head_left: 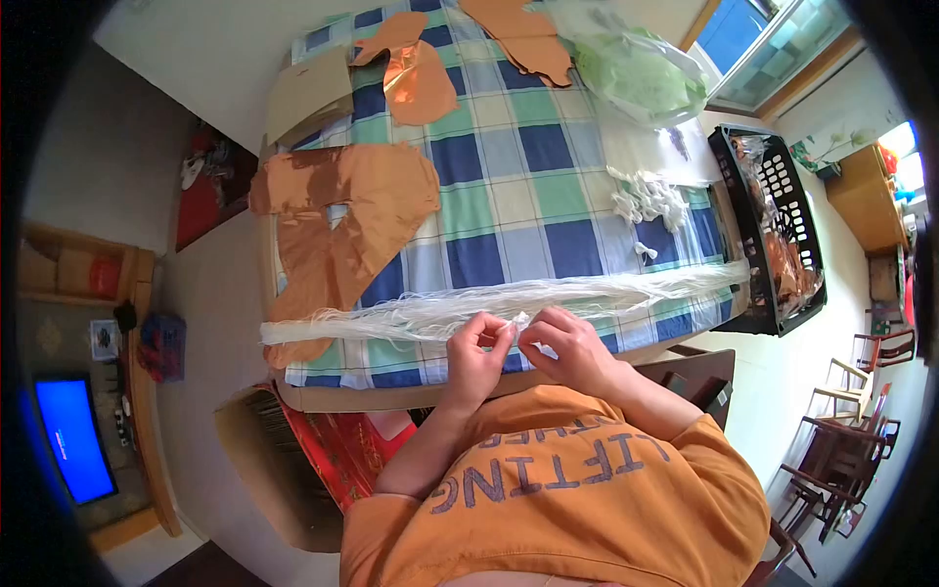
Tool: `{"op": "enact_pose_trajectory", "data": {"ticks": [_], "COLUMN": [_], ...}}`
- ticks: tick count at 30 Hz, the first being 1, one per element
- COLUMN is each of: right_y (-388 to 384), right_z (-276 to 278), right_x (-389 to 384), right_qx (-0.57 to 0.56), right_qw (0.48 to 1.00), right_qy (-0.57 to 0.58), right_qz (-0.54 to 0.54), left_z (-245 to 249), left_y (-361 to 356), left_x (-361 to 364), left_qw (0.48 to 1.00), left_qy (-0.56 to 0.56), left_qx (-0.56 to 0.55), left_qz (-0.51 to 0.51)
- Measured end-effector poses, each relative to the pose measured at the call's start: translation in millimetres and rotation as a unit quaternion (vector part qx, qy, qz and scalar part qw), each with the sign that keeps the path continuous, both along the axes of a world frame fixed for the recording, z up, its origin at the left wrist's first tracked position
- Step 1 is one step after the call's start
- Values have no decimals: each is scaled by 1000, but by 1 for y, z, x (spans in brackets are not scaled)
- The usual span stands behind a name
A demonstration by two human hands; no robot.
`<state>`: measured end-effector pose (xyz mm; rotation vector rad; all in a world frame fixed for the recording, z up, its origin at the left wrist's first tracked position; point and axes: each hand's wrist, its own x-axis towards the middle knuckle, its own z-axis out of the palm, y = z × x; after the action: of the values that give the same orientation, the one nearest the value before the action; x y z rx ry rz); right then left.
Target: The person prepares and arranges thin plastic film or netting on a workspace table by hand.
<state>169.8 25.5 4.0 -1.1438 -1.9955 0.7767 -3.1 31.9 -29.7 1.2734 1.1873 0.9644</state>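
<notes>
White strand (pixel 516 321) pinched by fingertips of left hand (pixel 476 350) and right hand (pixel 565 344); small pile (pixel 648 196) seems finished, bundle (pixel 391 315) mostly left.

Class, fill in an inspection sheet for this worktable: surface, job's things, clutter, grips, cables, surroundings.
Surface: table under a blue, green and white checked cloth.
Job's things: bundle of white strands lying across the near edge; small white piece held just above it.
Clutter: orange-brown cut sheets; cardboard box; plastic bag; pile of white bits; black crate at the table's end.
Grips: left hand and right hand both pinch the small white piece.
Cables: nothing seen.
Surroundings: lit blue screen; wooden chairs; window.
</notes>
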Motion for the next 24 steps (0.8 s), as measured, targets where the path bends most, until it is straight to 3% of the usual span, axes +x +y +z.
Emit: {"op": "enact_pose_trajectory", "data": {"ticks": [2,3,6,7,10,14,17,19,20,22,24], "right_y": [10,15,25,23,5,-1,9,24,26,30,21], "right_z": [10,13,2,-3,-10,5,20,24,21,5,-7], "right_x": [5,10,13,13,2,2,10,18,20,19,11], "right_qx": [48,14,-97,-122,-127,21,31,42,-12,-121,-117], "right_qw": [998,1000,992,988,989,997,996,998,1000,983,986], "right_qy": [-33,-25,81,92,71,-74,-81,-52,10,134,119], "right_qz": [6,11,-6,-2,-11,-7,7,22,27,39,3], "left_z": [8,14,14,17,10,3,17,19,19,17,20], "left_y": [-1,0,0,0,7,10,9,8,7,8,9], "left_x": [3,3,-1,0,1,2,1,0,-1,-1,2], "left_qw": [997,993,981,975,975,999,995,993,990,979,952], "left_qy": [34,35,-130,-188,-208,-8,64,1,-31,-159,-262], "left_qx": [43,68,8,-31,-85,-25,47,29,20,-73,-155], "left_qz": [-52,-88,-146,-111,-1,25,-63,-115,-140,-101,-30]}}
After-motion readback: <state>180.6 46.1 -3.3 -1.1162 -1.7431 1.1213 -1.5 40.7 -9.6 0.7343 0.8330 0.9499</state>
